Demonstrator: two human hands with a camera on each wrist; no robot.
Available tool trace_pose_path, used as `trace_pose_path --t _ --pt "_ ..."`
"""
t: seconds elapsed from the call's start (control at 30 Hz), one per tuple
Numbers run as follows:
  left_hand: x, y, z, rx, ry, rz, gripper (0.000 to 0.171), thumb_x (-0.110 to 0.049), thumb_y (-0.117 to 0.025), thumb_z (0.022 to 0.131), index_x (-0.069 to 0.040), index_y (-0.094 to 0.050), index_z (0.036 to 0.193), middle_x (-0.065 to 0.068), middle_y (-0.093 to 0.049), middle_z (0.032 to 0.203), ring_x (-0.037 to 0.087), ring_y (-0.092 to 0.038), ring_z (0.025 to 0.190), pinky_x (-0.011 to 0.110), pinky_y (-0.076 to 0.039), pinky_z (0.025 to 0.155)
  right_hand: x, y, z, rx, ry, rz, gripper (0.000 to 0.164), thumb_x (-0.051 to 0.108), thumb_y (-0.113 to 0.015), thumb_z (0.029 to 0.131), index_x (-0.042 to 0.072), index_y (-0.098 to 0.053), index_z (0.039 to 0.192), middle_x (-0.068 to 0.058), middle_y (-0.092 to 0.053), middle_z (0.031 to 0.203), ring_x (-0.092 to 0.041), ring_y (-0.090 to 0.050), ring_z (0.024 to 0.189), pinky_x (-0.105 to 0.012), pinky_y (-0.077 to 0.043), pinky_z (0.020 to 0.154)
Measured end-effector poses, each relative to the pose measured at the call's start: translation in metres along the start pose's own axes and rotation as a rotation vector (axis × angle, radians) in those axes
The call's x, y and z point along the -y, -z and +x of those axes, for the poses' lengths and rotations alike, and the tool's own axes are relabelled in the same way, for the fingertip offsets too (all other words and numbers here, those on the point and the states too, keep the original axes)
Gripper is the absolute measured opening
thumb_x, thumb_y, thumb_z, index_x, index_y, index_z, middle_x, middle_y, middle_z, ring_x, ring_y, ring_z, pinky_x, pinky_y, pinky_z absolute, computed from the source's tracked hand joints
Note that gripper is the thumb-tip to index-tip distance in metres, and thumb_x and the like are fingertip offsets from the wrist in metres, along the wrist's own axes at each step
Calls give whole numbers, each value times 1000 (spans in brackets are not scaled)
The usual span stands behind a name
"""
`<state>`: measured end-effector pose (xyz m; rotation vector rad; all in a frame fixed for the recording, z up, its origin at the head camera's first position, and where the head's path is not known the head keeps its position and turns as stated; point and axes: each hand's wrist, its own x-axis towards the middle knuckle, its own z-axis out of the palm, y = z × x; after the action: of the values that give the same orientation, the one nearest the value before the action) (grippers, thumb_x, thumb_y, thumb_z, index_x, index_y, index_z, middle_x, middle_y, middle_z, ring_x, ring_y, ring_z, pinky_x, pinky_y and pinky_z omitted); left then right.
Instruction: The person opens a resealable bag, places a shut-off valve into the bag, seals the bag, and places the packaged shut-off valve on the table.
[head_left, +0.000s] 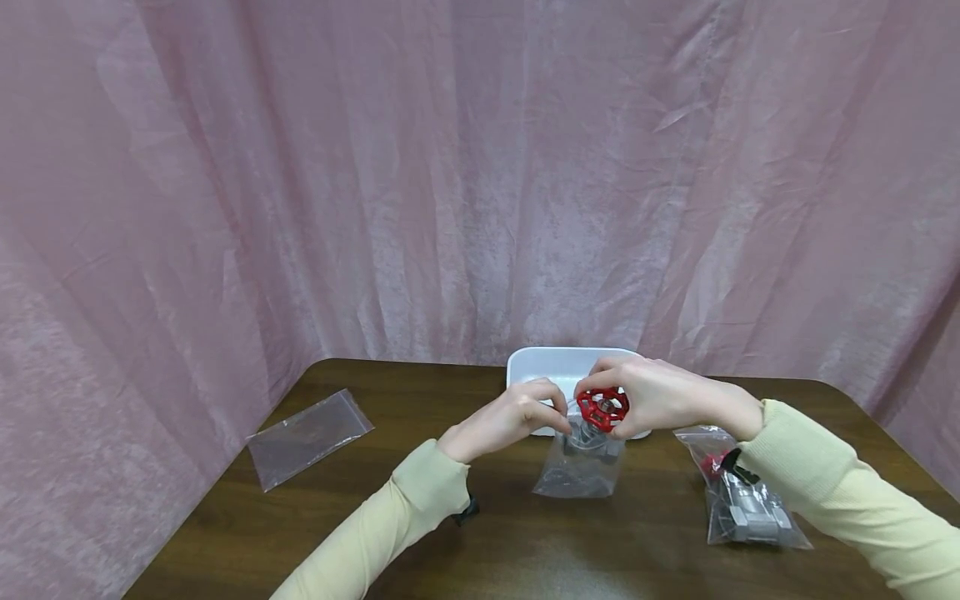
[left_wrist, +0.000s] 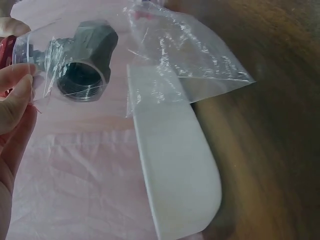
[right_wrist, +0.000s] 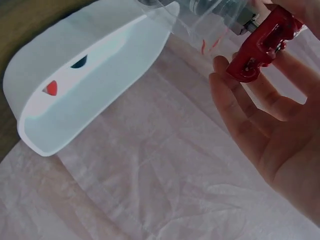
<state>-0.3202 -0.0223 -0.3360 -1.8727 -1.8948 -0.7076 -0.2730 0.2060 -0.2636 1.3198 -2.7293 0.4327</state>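
A gate valve with a red handwheel is partly inside a clear zip bag, held up over the table. My right hand grips the handwheel by its rim, thumb below and fingers above. At the bag's mouth my left hand pinches the plastic between thumb and fingers. In the left wrist view the grey valve body shows through the bag, its threaded opening facing the camera. The right wrist view shows the handwheel close up, outside the plastic.
Behind the hands stands a white tray, its inside marked with small red and dark patches. A flat clear bag lies at the table's left. Another bagged valve with a red part lies under my right forearm. Pink curtain hangs behind.
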Motion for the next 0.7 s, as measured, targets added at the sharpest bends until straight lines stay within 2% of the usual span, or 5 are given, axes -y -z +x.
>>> trace_pose_path --t 0.27,0.57,0.7 --pt "4 -9 -7 5 12 -21 24 9 -61 81 -11 -73 85 -4 -54 90 2 -46 90 14 -38 78 -8 -15 1 18 125 51 46 4 -71 56 18 -63 99 8 -51 88 -9 -51 74 -23 -45 61" --pt "7 -25 -15 30 22 -36 29 14 -60 79 -10 -74 87 -3 -54 90 4 -47 88 13 -38 77 -14 -33 -2 61 109 58 52 6 -75 55 11 -64 106 7 -52 88 -10 -53 75 -23 -45 63" --pt "7 -30 -17 44 35 -30 29 14 -61 79 -11 -74 87 -4 -55 91 3 -46 88 12 -37 77 -15 -40 -3 82 103 72 53 7 -76 55 12 -64 107 7 -53 90 -10 -53 76 -23 -45 63"
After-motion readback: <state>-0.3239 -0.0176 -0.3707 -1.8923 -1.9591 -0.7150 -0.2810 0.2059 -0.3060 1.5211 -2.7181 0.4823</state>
